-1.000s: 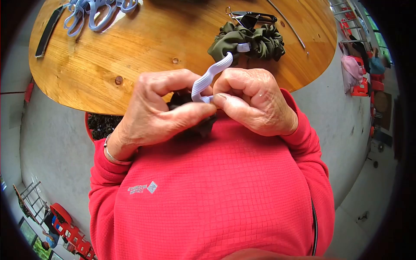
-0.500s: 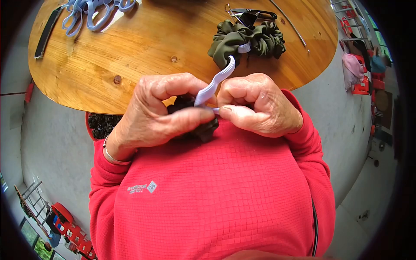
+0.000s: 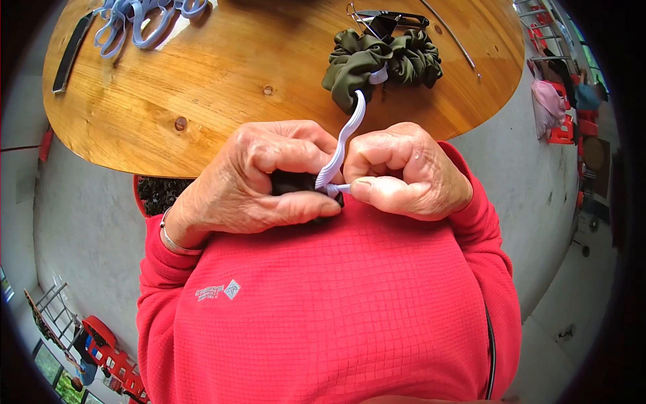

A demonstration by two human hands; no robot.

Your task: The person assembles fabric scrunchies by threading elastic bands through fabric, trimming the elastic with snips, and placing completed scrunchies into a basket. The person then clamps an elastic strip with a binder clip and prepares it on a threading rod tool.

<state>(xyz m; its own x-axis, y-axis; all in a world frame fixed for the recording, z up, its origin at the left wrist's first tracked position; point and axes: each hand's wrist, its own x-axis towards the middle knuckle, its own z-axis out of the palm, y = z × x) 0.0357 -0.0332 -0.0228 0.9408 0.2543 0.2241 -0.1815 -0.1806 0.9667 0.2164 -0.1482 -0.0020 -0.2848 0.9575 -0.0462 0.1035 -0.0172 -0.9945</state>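
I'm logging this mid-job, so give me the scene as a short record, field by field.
left hand: closed around dark fabric
right hand: pinching pale elastic
elastic path: crosses itself between the hands, then extends up to green gathered fabric
joined to green fabric: cannot tell
behind green fabric: black clip
table, far left: pale loops, black strip
table, far right: thin rod

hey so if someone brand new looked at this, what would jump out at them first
Probably the bright red top, filling the lower middle. Just above it, the left hand holds dark cloth while the right hand pinches pale elastic. Beyond them, a bunched green cloth sits on the wooden table.
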